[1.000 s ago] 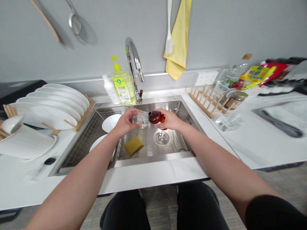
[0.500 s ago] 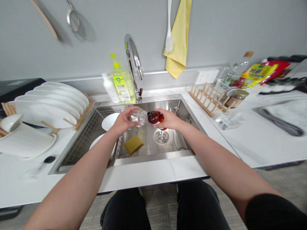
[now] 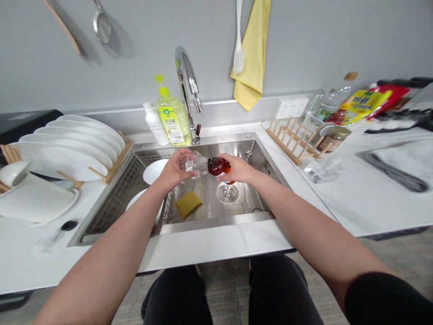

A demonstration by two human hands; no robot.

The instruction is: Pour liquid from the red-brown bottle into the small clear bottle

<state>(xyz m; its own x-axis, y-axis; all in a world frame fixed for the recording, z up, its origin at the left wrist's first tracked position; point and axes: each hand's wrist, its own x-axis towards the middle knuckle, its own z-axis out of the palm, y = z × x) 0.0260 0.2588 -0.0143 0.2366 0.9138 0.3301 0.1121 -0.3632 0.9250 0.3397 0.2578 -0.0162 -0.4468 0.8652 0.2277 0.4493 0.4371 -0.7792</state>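
Note:
Over the sink, my left hand [image 3: 175, 170] is wrapped round a clear, faceted container [image 3: 196, 165], which lies tilted with one end towards the right. Facing it, my right hand [image 3: 237, 169] grips a small bottle of dark red liquid [image 3: 218, 166]. That bottle lies on its side, its dark neck pointing left, close to the clear container's near end; whether the two touch I cannot tell. Below the hands, a yellow sponge [image 3: 188, 204] rests in the sink [image 3: 213, 214], left of the drain [image 3: 228, 193].
The faucet [image 3: 185, 81] rises behind my hands, beside a dish soap bottle [image 3: 172, 119]. White plates [image 3: 67, 155] stand in a rack at left, and a white bowl [image 3: 154, 171] sits in the sink's wire basket. A wooden rack [image 3: 291, 140] and jar [image 3: 334, 139] are at right.
The clear container has turned slightly in my left hand. The red bottle has shifted a touch to the left. Otherwise things stay as they were.

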